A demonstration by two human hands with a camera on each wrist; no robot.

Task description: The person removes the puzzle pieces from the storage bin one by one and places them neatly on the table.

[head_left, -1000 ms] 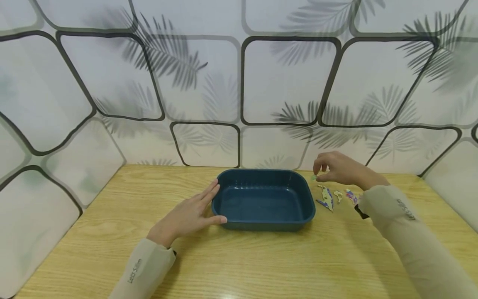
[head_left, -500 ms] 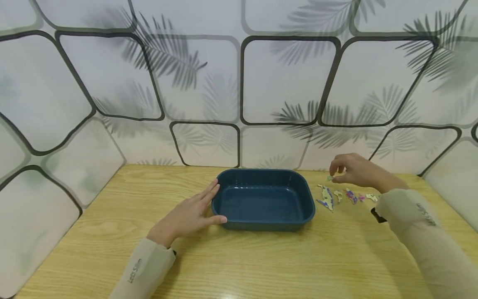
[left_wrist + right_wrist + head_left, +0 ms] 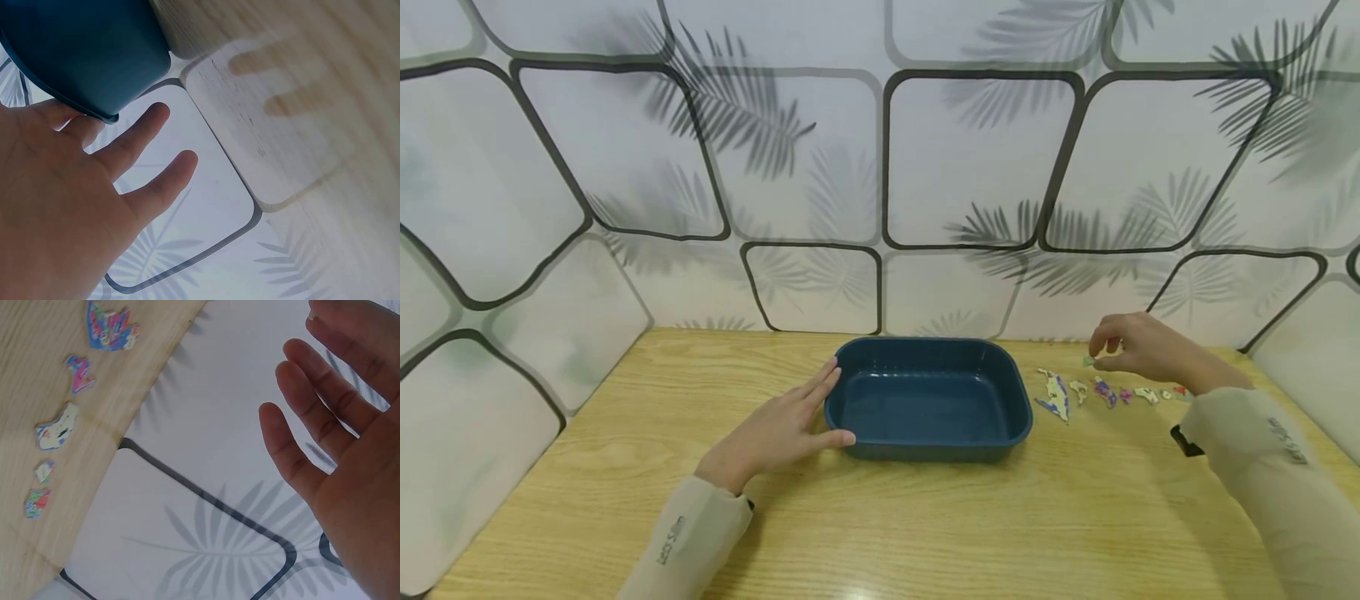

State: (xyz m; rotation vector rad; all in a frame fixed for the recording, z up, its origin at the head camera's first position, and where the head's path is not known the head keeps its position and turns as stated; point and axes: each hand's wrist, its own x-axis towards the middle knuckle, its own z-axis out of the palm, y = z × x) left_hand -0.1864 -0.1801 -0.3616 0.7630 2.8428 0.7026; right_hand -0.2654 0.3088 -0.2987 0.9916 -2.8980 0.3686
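Note:
A dark blue rectangular basin (image 3: 928,445) sits on the wooden table, hollow side up, nothing visible inside. My left hand (image 3: 771,440) rests against its left side, fingers extended along the rim and the thumb at the front corner. Right of the basin, above the table near the wall, my right hand (image 3: 1138,346) pinches a small light green piece (image 3: 1088,362) between thumb and forefinger. The right wrist view shows that hand's other fingers (image 3: 306,431), but not the green piece. Below it runs a row of small, flat, irregular colourful scraps, among them a cream and purple one (image 3: 1057,398).
Several more scraps line the table rightward: a cream scrap (image 3: 1078,392), a purple-pink scrap (image 3: 1105,393), a pink scrap (image 3: 1125,397) and a red one (image 3: 1180,390) by the right wrist. A patterned wall covering (image 3: 955,167) stands behind the wooden table (image 3: 880,533).
My right hand has moved rightward, away from the basin, with the green piece still pinched, uncovering more scraps in the row. My left hand and the basin have stayed in place.

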